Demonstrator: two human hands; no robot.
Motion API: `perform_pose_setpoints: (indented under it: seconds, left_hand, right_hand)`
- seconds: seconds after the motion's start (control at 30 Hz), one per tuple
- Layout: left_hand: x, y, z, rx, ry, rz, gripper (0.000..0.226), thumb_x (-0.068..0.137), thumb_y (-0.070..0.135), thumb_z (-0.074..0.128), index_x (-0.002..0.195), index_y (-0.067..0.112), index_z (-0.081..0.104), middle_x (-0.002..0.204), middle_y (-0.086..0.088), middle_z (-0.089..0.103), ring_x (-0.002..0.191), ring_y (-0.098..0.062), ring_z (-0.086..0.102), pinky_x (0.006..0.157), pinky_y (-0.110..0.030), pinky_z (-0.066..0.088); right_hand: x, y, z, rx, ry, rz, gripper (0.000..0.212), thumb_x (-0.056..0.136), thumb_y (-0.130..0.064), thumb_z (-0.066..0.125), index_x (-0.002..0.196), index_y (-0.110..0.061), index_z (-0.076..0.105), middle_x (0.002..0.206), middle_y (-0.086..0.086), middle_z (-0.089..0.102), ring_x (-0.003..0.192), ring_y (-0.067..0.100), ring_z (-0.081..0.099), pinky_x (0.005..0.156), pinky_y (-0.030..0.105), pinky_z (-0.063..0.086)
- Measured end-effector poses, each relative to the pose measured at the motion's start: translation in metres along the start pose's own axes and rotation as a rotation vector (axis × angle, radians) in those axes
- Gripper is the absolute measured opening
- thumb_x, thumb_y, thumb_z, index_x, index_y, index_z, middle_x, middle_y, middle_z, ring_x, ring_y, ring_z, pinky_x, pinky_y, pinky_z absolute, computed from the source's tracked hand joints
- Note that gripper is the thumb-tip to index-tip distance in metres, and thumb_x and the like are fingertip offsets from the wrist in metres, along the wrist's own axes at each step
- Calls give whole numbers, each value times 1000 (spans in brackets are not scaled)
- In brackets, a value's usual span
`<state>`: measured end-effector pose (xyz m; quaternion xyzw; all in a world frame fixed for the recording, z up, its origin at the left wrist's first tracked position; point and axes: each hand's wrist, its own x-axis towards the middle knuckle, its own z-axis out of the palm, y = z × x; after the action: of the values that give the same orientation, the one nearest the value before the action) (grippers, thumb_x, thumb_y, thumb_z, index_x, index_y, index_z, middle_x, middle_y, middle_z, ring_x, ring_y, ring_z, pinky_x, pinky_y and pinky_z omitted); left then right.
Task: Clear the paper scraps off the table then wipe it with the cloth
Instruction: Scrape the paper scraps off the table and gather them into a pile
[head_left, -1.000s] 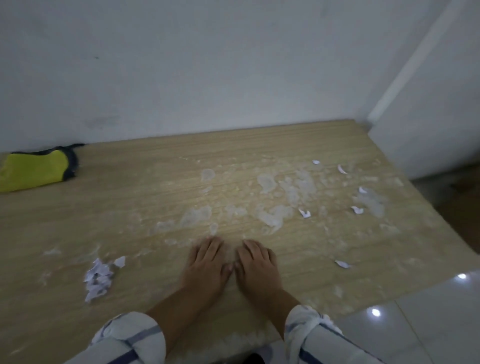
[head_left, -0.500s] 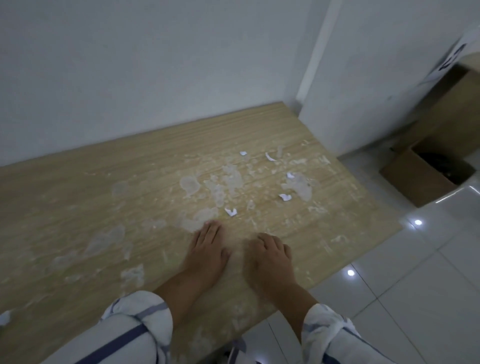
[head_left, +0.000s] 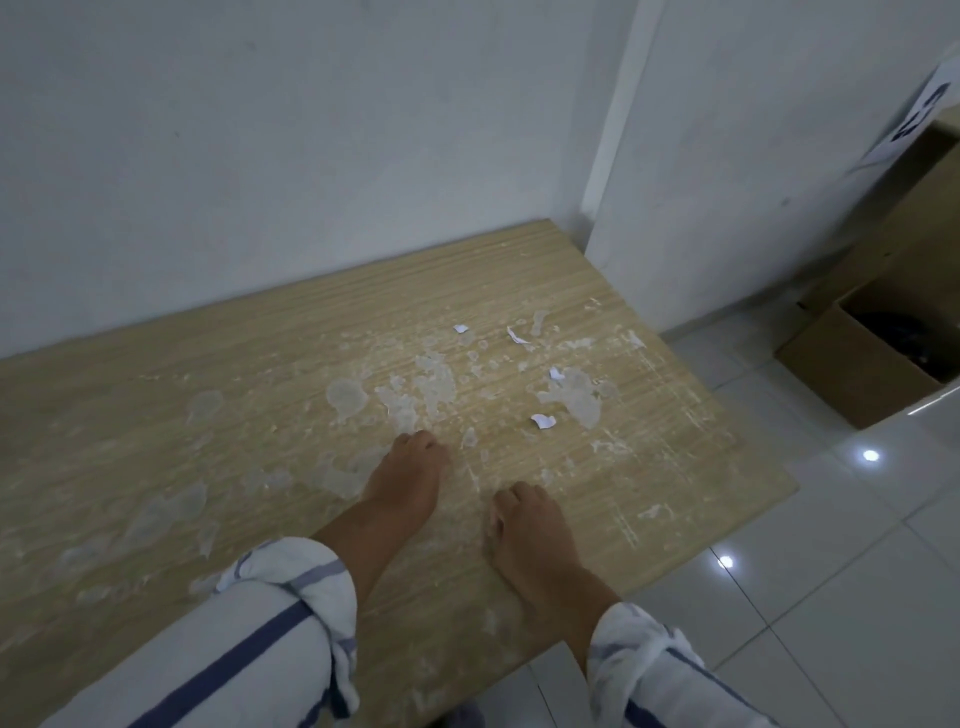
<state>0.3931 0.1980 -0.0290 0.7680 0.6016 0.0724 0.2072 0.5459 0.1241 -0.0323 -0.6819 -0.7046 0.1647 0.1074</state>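
Resting on table (head_left: 675, 441) | left hand (head_left: 410, 475) fingers curled | right hand (head_left: 530, 530) curled, empty

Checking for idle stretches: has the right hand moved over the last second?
Yes, rightward. The right hand was well left of the paper scrap; now it sits almost straight below it in view.

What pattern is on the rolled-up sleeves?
White with dark blue stripes, on the rolled-up sleeves, head view.
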Motion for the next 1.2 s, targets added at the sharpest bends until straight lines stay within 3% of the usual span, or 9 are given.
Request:
perform_pose_setpoints:
  seconds: [0.13, 0.27, 0.37, 0.43, 0.6, 0.77, 0.9, 1.07, 1.2]
  left_hand:
    - [6, -10, 3, 29, 50, 117, 29, 87, -3, 47, 109, 9, 62, 108, -10, 57, 103, -26, 48, 80, -32, 42]
    - [11, -13, 0, 9, 60, 153, 26, 85, -6, 48, 101, 7, 65, 101, -13, 60, 97, -28, 51, 77, -31, 41]
    - [11, -14, -2, -31, 53, 145, 28, 83, -8, 48, 99, 7, 65, 99, -12, 61, 95, -27, 51, 76, -30, 40]
    - [11, -17, -1, -80, 52, 122, 29, 82, -9, 48, 98, 7, 66, 98, -12, 62, 94, -26, 52, 76, -30, 41]
    - [2, -22, -11, -221, 65, 18, 22, 86, -5, 49, 96, 2, 68, 97, -14, 63, 92, -24, 56, 79, -29, 44]
    - [-26, -43, -29, -300, 123, -162, 21, 88, 0, 50, 95, 8, 69, 98, -7, 62, 94, -19, 57, 76, -19, 36]
    - [-63, -75, -54, -315, 198, -303, 20, 90, 6, 51, 98, 11, 69, 101, -6, 62, 97, -18, 58, 77, -16, 34]
    - [-127, -128, -92, -298, 307, -475, 23, 91, 6, 51, 101, 8, 72, 99, -10, 67, 92, -22, 62, 72, -22, 40]
    - [-183, -186, -111, -331, 391, -621, 22, 91, 6, 52, 103, 7, 70, 107, -12, 65, 97, -24, 60, 80, -28, 44]
  right_hand:
    - [46, 12, -16, 105, 56, 115, 17, 83, -3, 48, 81, 4, 64, 80, 12, 50, 80, 30, 53, 67, 33, 43]
    - [78, 24, -32, 46, 161, 156, 18, 86, -3, 43, 92, 3, 59, 107, 16, 54, 96, 30, 48, 83, 39, 45]
    - [91, 28, -36, -52, 15, 162, 31, 90, -9, 40, 118, -3, 54, 134, 10, 45, 119, 30, 42, 99, 40, 39]
    - [97, 28, -30, -158, -102, 106, 35, 91, -8, 40, 123, -4, 50, 131, 11, 49, 120, 29, 43, 103, 38, 37]
    - [91, 8, -24, -123, -94, -7, 28, 91, -2, 39, 112, -1, 56, 115, 10, 57, 109, 27, 48, 96, 31, 35]
    - [83, -54, -8, 145, -113, -13, 17, 84, -4, 46, 85, 0, 63, 88, 12, 57, 78, 21, 48, 65, 24, 31]
    - [72, -124, 15, 247, -220, -194, 19, 84, -3, 51, 88, -6, 69, 98, 11, 65, 88, 23, 59, 75, 21, 42]
    - [54, -220, 47, 261, -341, -277, 22, 89, -11, 51, 100, -11, 70, 109, 7, 67, 101, 22, 60, 78, 19, 38]
    - [34, -295, 73, 256, -425, -348, 23, 91, -13, 48, 99, -12, 70, 108, 6, 68, 101, 21, 59, 76, 21, 37]
